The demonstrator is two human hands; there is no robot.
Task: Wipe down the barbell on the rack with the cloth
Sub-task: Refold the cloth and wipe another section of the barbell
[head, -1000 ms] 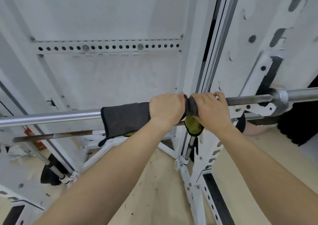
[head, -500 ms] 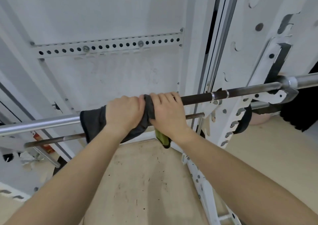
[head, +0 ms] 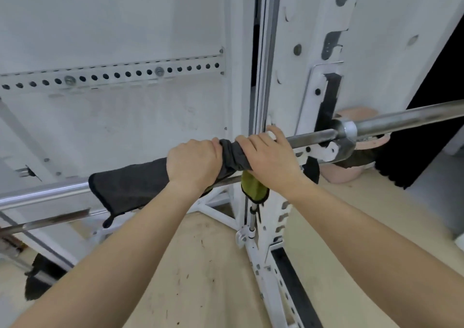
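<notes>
The rack point(head: 305, 51) stands at right, its upright carrying the hook that bears the bar point(head: 311, 136); the bar runs from lower left to upper right across the view, with its sleeve at far right. The cloth point(head: 130, 185), dark grey with a green patch hanging below, is wrapped around the bar at centre, its loose end trailing left. Your left hand point(head: 193, 164) and right hand point(head: 270, 159) sit side by side, touching the cloth, fingers curled fully over bar and cloth. Risks, as judged here: your right knuckles are near the hook, so a stroke to the right may pinch them against it. A hard sideways push may roll or shift the bar on its hooks. The trailing left end may bunch or slip off, leaving bare palm on steel.
</notes>
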